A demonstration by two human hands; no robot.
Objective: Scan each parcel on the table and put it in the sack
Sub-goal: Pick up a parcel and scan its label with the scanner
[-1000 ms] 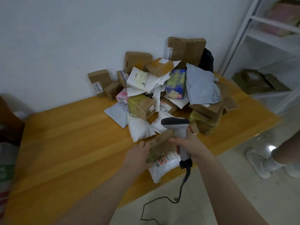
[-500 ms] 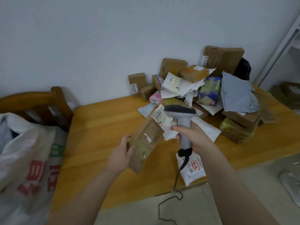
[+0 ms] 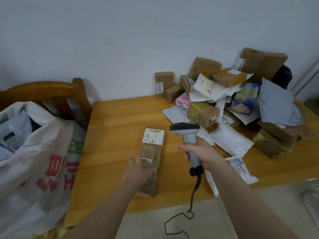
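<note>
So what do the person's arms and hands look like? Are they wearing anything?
The left arm and right arm are bare, with no sleeves in view. The left hand and right hand wear no gloves, and no watch, ring or bracelet shows on either.

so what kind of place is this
Likely a small parcel sorting room: a heap of labelled parcels on a wooden table, a corded barcode scanner in the right hand, and a big sack beside the table.
</note>
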